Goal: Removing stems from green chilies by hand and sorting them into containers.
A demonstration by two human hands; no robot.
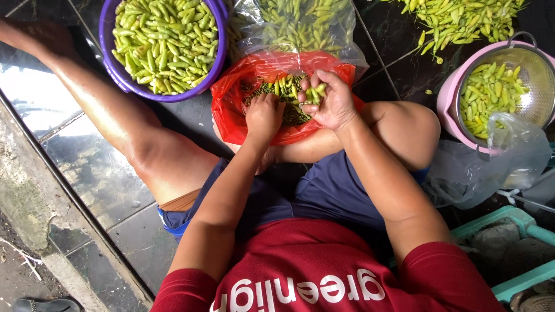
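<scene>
Right now my left hand (264,117) is curled into a loose fist, knuckles up, pressing down into the red plastic bag (231,110) between my knees; whether it grips anything I cannot tell. My right hand (326,101) is cupped just beside it, fingers bent around a small clutch of green chilies (315,92), three or four showing. Inside the bag lies a dark heap of stems (292,112) mixed with a few chilies. Around me I count one purple basin (165,49) heaped with chilies, one clear plastic bag (300,26) of them, one loose pile (462,20) on the dark floor tiles (104,179), and one metal colander (526,75) sitting in a pink bucket (448,101).
</scene>
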